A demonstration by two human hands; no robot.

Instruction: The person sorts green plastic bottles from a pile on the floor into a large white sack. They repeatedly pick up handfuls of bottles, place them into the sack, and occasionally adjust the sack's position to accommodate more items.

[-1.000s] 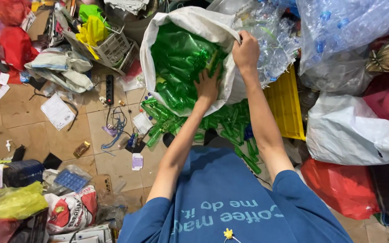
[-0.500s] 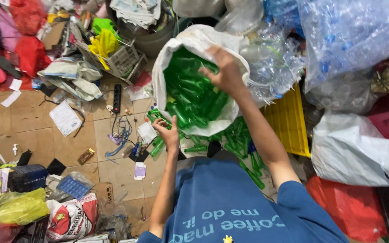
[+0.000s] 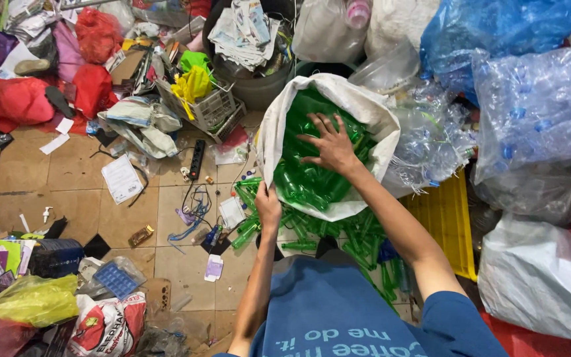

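The right hand lies flat with fingers spread wide on the heap of green plastic bottles inside the open white sack, holding nothing. The left hand is closed on the sack's near edge at its lower left, gripping the white fabric. More green bottles lie spilled on the tiled floor just below the sack, between the two forearms.
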